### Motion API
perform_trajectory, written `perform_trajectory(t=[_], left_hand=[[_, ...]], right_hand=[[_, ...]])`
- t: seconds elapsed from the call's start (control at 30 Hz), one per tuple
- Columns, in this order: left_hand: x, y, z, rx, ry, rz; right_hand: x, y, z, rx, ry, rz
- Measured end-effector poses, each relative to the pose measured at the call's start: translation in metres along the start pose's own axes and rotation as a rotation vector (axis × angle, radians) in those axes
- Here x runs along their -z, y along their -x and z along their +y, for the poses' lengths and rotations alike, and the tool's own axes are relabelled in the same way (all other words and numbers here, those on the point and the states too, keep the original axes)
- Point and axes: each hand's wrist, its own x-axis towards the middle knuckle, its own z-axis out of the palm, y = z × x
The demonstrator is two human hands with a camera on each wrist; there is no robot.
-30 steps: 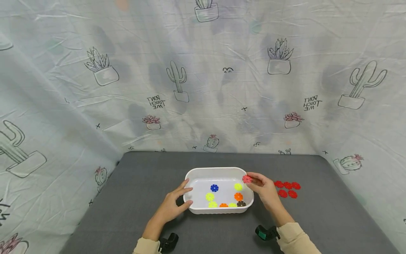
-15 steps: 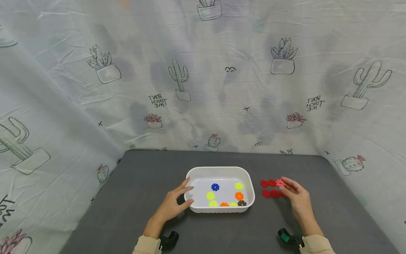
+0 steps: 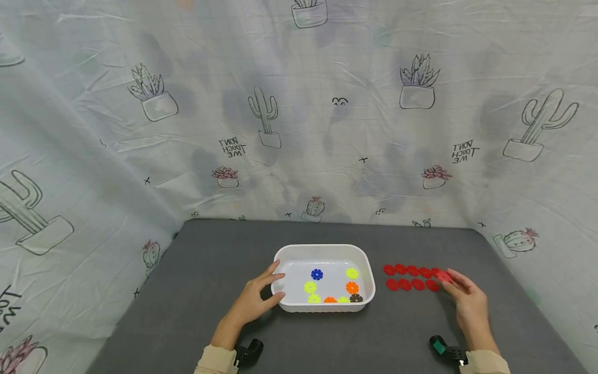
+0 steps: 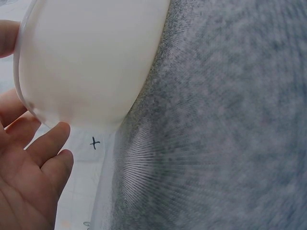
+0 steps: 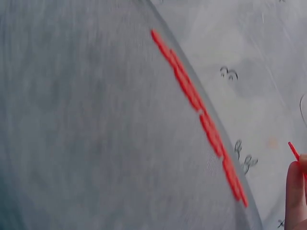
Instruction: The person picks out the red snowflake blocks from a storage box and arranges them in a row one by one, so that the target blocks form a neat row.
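My right hand (image 3: pixel 473 304) pinches a red notched plastic disc (image 3: pixel 444 277) between thumb and fingers, just above the right end of two rows of like discs. Those flat red discs (image 3: pixel 405 284) lie on the grey table; the right wrist view has them edge-on, with the held disc (image 5: pixel 293 150) at its right edge. My left hand (image 3: pixel 252 301) holds the left rim of a white plastic tray (image 3: pixel 322 252), thumb and fingers at the rim. The left wrist view catches the tray's outer wall (image 4: pixel 91 62) with fingertips against it.
Inside the tray lie several loose discs: a blue disc (image 3: pixel 317 274), an orange disc (image 3: pixel 352 287), a dark brown disc (image 3: pixel 356 298) and yellow ones. The grey tabletop (image 3: pixel 224 249) ends at a cactus-printed curtain (image 3: pixel 299 130) behind.
My right hand has carried the red disc from the tray's right rim rightward, over the rows, to their right end. My left hand stays at the tray.
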Motion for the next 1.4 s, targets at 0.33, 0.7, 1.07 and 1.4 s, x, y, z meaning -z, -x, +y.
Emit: perform_trajectory(t=[0.33, 0.7, 1.07, 1.4], left_hand=[[-0.002, 0.000, 0.000, -0.011, -0.016, 0.009], [-0.001, 0.001, -0.001, -0.013, -0.007, 0.002], [0.000, 0.000, -0.003, -0.012, -0.024, -0.002], [-0.001, 0.000, -0.003, -0.009, -0.021, -0.002]], right_hand=[[0.012, -0.005, 0.011, -0.067, 0.150, 0.111], [0.011, -0.008, 0.015, 0.029, 0.535, 0.110], [0.006, -0.006, 0.015, 0.140, 0.789, 0.107], [0.005, -0.006, 0.015, 0.202, 0.926, 0.134]])
